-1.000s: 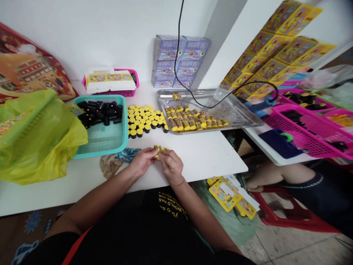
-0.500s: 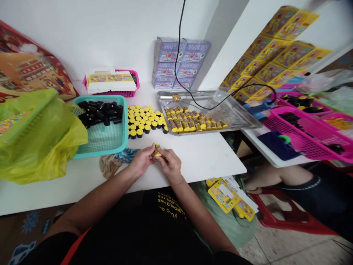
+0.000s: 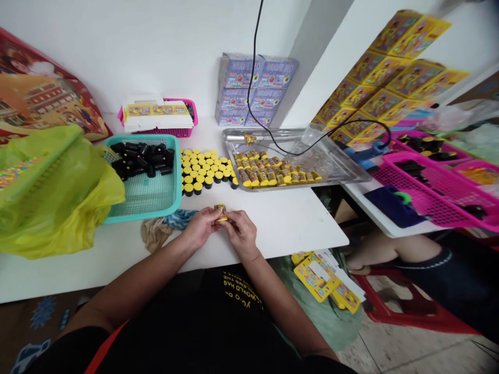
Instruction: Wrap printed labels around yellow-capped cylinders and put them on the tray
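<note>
In the head view, the left hand (image 3: 200,228) and right hand (image 3: 241,234) pinch a small yellow tube (image 3: 220,212) in narrow fingers near the front edge of the desk (image 3: 296,218) (lots of labeled tubes (image 3: 268,174) lie on the metal tray (image 3: 343,169)), and many black tubes with yellow caps (image 3: 205,171) stand in rows.

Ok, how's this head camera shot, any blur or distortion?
Head view: wide-angle stretching bends the white table; the yellow packets at upper right are blurred; the left hand and right hand look sharper; lighting is even, no harsh glare.
</note>
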Tool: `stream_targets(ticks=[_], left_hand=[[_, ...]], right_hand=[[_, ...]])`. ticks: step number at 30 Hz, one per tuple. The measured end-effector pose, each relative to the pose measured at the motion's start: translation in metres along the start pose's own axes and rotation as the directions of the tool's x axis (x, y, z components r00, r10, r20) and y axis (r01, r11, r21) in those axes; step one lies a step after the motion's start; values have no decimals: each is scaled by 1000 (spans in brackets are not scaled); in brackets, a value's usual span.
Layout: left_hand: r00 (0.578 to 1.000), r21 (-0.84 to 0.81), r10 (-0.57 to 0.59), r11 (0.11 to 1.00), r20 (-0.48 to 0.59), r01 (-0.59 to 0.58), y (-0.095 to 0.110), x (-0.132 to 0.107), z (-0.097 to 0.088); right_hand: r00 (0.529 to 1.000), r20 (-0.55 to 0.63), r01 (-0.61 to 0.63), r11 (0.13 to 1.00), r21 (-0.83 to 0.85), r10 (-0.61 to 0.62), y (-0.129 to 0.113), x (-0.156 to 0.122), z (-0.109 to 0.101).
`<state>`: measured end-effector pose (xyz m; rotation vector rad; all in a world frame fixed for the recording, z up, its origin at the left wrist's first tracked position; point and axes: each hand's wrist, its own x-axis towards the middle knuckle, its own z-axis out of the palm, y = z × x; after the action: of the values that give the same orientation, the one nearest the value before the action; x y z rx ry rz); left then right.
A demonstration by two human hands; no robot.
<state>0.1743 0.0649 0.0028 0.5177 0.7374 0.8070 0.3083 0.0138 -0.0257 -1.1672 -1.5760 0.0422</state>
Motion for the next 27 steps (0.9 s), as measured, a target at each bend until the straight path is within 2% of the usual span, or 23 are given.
stream_targets(ticks=[4,8,12,17,21,27], left_hand=[[1000,17,-3,1000,-13,3,2,1,0],[1000,28,5,1000,3,-5,1,2,0],[999,12,51,999,14,-51,1,1,0],[999,44,28,999,35,-30,4,0,1],[998,45,40,998,42,-42,6,-1,1],[996,75,40,996,80,-46,5,-2,2]], right_hand=[[999,-28,39,999,31,-38,-2,1,-1],[999,-43,11,1000,9,-11,-3,0,-2],[1000,9,29,999,-33,-28,-1,0,0],[998,-52,26,1000,-15,-26,-2,-2,-1],[999,-42,13,999,-40,-15,-2,-2,0],[996,-36,82,995,-51,-84,-1,-4,0]])
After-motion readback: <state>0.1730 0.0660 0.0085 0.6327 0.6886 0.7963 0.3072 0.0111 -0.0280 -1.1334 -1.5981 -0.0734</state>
